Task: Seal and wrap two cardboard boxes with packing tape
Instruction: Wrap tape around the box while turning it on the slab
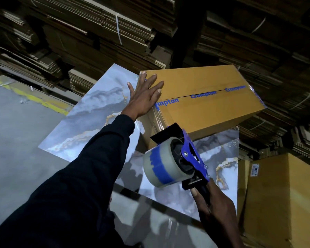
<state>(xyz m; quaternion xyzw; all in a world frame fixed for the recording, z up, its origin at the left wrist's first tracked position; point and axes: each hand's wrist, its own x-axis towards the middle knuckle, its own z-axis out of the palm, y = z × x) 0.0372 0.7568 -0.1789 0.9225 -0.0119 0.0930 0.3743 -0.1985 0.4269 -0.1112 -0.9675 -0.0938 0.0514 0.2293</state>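
A long cardboard box (209, 108) with blue printed tape along its top seam lies on a marble-patterned tabletop (97, 108). My left hand (145, 95) presses flat on the box's near left top corner, fingers straight. My right hand (213, 203) grips the black handle of a blue tape dispenser (177, 161) carrying a roll of clear tape with a blue print. The dispenser's front edge sits against the box's near end face, where clear tape shines.
Tall stacks of flattened cardboard bound with white straps (118, 29) fill the background. More closed cardboard boxes (279, 197) stand at the lower right beside the table. A grey floor with a yellow line (30, 97) lies to the left.
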